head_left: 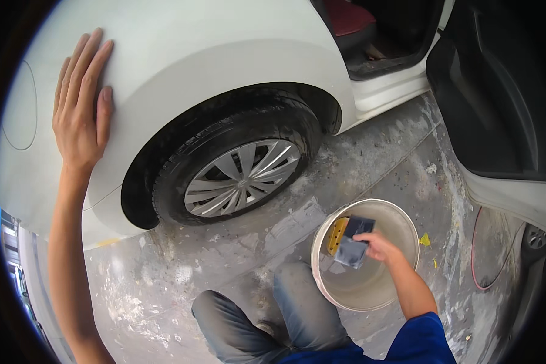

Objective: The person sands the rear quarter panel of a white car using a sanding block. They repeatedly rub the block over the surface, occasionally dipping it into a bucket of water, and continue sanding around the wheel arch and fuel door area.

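Note:
My left hand (80,115) lies flat on the white car's rear body panel (236,27), above and to the left of the wheel arch, fingers stretched out. Over a round whitish bucket (414,233), my right hand (380,246) grips a dark grey sheet of sandpaper (349,250) between thumb and fingers. Inside the bucket is cloudy liquid (364,288). A yellow block with small dark holes (335,236) shows at the bucket's left side, partly hidden behind the sheet.
The car's rear wheel (242,176) is just ahead of my bent knees (303,297). An open car door (497,103) stands at the right. A thin red hose (474,261) lies on the stained grey floor (218,255), and yellow scraps (424,239) lie beside the bucket.

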`<action>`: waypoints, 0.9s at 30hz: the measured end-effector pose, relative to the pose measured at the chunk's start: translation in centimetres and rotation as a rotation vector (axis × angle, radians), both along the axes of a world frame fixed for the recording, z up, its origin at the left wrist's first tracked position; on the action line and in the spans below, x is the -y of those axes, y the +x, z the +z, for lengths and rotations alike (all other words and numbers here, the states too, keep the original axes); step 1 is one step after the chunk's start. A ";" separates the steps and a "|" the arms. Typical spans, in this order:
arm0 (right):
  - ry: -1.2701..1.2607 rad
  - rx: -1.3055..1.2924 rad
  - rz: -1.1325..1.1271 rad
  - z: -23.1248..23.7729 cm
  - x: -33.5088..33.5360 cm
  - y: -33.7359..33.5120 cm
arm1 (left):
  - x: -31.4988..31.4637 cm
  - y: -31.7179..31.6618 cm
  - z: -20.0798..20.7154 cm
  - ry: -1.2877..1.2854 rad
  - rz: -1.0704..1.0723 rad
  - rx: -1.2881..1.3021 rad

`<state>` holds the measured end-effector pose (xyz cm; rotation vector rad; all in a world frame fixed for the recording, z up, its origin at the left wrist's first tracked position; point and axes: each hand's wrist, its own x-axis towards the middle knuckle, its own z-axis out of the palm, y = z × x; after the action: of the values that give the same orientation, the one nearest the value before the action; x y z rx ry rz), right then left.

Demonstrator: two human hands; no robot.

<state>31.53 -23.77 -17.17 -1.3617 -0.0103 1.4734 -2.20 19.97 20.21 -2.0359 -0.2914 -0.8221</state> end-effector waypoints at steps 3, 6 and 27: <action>-0.226 -0.221 0.052 -10.2 -1.2 -2.0 | 0.3 0.4 0.1 -0.037 0.029 0.002; -0.384 -0.175 0.089 -19.0 -1.6 -3.6 | 1.0 1.0 0.0 -0.106 0.010 0.017; 0.071 -0.205 -0.338 5.5 -3.5 -1.2 | 2.6 0.9 -1.6 -0.225 0.103 0.191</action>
<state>30.29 -20.25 -11.72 -1.0890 0.2827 1.3049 -1.29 17.38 18.58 -2.1307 -0.6151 -0.9562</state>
